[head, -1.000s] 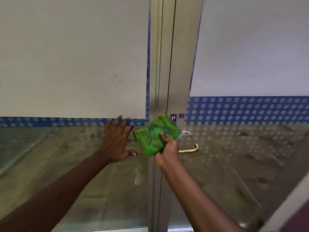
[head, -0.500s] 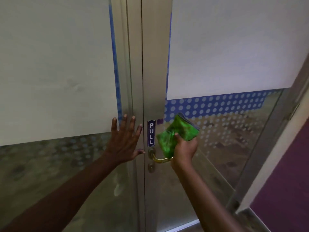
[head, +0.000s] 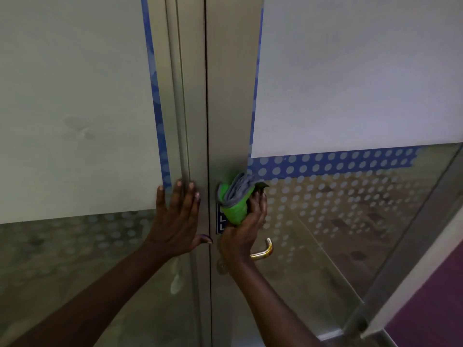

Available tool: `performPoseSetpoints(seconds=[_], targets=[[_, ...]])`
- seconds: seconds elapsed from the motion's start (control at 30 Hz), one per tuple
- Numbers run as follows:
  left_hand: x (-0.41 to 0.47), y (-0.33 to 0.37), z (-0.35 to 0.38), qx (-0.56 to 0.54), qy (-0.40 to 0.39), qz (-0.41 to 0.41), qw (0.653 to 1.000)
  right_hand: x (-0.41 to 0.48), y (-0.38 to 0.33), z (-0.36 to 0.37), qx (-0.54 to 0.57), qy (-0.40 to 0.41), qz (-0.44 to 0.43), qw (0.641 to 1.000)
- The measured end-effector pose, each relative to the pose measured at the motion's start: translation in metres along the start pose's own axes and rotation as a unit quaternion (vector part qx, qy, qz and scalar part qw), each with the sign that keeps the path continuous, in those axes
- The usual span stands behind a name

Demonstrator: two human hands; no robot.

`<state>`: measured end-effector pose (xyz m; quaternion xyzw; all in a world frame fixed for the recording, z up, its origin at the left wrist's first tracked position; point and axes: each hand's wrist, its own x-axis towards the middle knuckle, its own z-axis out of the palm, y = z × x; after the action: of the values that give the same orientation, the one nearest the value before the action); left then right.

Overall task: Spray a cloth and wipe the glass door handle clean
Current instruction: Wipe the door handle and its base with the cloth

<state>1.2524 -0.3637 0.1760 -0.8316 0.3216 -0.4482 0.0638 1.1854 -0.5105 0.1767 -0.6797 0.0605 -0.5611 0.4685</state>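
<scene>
Against the metal door frame [head: 226, 101], a bunched green and grey cloth [head: 234, 202] was clasped in the right hand [head: 244, 234], partly over a small blue sign [head: 220, 225]. Just below and right of that hand, the brass handle [head: 263, 251] was left uncovered, not touched by the cloth. To the left, the left hand [head: 176, 221] was laid flat with fingers spread on the neighbouring frame and glass [head: 75, 246].

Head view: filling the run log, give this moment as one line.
left hand flat on door frame | right hand presses green cloth on sign, above brass handle | handle uncovered
</scene>
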Motion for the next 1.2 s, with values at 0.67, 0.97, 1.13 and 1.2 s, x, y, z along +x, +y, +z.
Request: performPoseSetpoints(seconds=[0.67,0.97,1.13,1.2], targets=[[0.002,0.004,0.019,0.079,0.08,0.011,0.994,-0.001,0.071,-0.005,-0.307,-0.164,-0.286,0.893],[0.001,0.002,0.021,0.077,0.077,0.01,0.994,0.01,0.032,-0.042,-0.181,-0.232,0.015,0.956],[0.0,0.0,0.022,0.079,0.074,0.013,0.994,0.041,0.0,-0.068,0.125,-0.038,0.434,0.891],[0.0,0.0,0.022,0.081,0.077,0.016,0.994,0.044,-0.006,-0.068,0.104,0.029,0.405,0.908]])
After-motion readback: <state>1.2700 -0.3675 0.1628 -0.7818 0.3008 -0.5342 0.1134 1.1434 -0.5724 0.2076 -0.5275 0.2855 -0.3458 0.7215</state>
